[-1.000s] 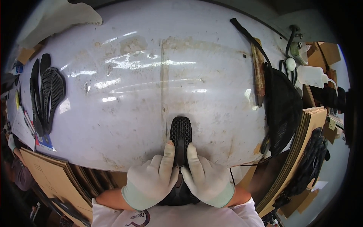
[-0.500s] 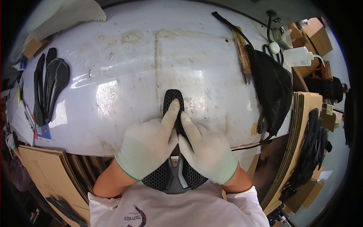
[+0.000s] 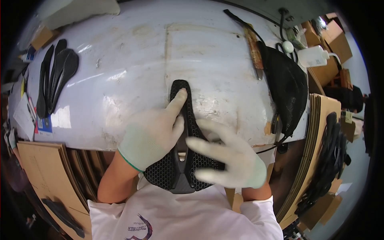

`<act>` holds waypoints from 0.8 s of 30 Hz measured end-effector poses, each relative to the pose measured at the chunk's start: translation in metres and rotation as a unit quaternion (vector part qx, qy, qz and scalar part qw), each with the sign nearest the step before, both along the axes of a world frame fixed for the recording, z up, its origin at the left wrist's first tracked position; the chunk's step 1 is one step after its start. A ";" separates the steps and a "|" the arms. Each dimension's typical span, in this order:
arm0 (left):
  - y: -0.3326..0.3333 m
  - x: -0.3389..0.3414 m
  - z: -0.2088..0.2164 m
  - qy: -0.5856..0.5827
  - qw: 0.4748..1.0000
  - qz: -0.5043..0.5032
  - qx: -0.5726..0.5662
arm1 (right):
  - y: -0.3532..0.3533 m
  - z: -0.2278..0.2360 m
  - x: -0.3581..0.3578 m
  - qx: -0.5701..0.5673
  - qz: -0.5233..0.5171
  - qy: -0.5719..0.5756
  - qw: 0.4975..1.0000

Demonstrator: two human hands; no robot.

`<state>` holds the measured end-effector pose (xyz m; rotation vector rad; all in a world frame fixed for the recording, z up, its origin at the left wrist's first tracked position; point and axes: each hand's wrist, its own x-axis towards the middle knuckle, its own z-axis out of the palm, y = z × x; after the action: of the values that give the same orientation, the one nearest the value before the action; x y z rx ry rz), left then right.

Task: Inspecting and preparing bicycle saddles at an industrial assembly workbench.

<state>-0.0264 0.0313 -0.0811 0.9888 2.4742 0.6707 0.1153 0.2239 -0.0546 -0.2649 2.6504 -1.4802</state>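
- Bicycle saddle (image 3: 196,162), black with a honeycomb surface, is held across the near edge of the white worktable (image 3: 120,52): its nose is pointed over the tabletop, its broad rear left beyond the edge, by the wearer's shirt (image 3: 184,214). Whether the nose is rested on the worktable or raised above it cannot be told.
- Left hand (image 3: 150,132), gloved, is placed over the worktable's near edge, its index finger laid along the nose; whether the saddle is clasped by the hidden fingers cannot be told.
- Right hand (image 3: 236,156), gloved and blurred, is held with fingers spread beyond the same edge, over the saddle's right side; nothing is seen to be gripped, and contact is unclear.
- Dark saddles (image 3: 66,68) are laid at the worktable's left end; a black mesh bag (image 3: 286,88) and a wooden-handled scraper (image 3: 254,50) are kept at its right.
- Slipping or tipping past the worktable's near edge is judged the main risk, caused by the overhanging rear if the left hand's hold is eased while the right is loose.
- Scuffing could be caused if the nose is dragged over the worktable's stained surface.
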 end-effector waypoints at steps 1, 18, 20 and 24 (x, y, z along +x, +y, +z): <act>-0.002 0.002 -0.003 0.001 0.999 0.002 0.046 | 0.007 0.000 0.008 -0.030 0.049 -0.003 0.998; -0.003 0.005 -0.010 -0.009 0.996 0.037 0.080 | 0.008 -0.023 0.036 0.025 0.094 0.049 0.994; -0.003 0.005 -0.010 -0.002 0.997 0.032 0.071 | 0.006 -0.020 0.036 0.034 0.090 0.046 0.994; 0.000 0.005 -0.010 -0.002 0.997 0.033 0.066 | 0.007 -0.015 0.029 0.053 0.096 0.044 0.993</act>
<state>-0.0218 0.0311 -0.0909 0.9561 2.4951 0.8668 0.1446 0.2305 -0.0693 -0.5702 2.6693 -1.2950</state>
